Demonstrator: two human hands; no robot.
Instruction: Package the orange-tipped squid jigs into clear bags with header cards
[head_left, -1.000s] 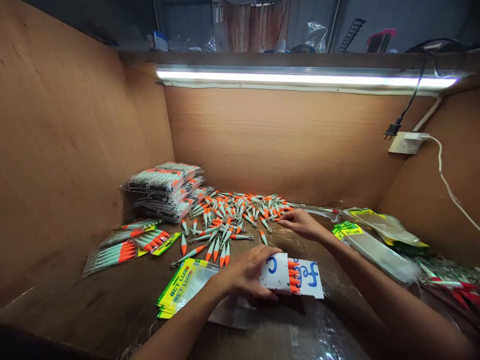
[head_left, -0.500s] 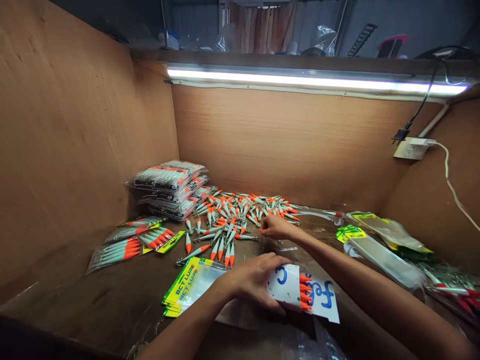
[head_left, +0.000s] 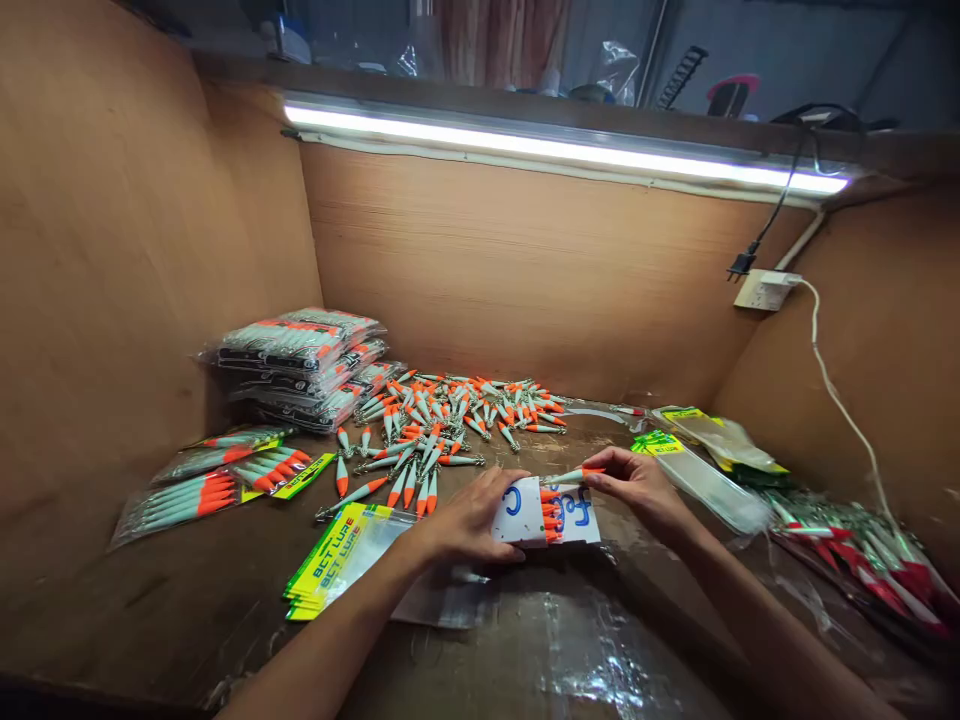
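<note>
My left hand (head_left: 461, 520) lies curled over the left end of a white card (head_left: 574, 512) with blue writing, pressing it to the table; orange lure tips (head_left: 551, 512) stick out across the card's middle. My right hand (head_left: 637, 482) pinches one orange-and-white lure (head_left: 574, 475) just above the card's upper edge. A loose heap of the same lures (head_left: 450, 420) lies behind the card.
Stacked filled bags (head_left: 300, 362) stand at the back left, with three filled bags (head_left: 217, 478) in front of them. Empty yellow-headed bags (head_left: 334, 555) lie by my left wrist. More bags (head_left: 705, 455) and red-tipped lures (head_left: 862, 550) sit at the right. Wooden walls enclose the table.
My right hand picked one lure from the heap and brought it back to the card. The left hand kept holding the card.
</note>
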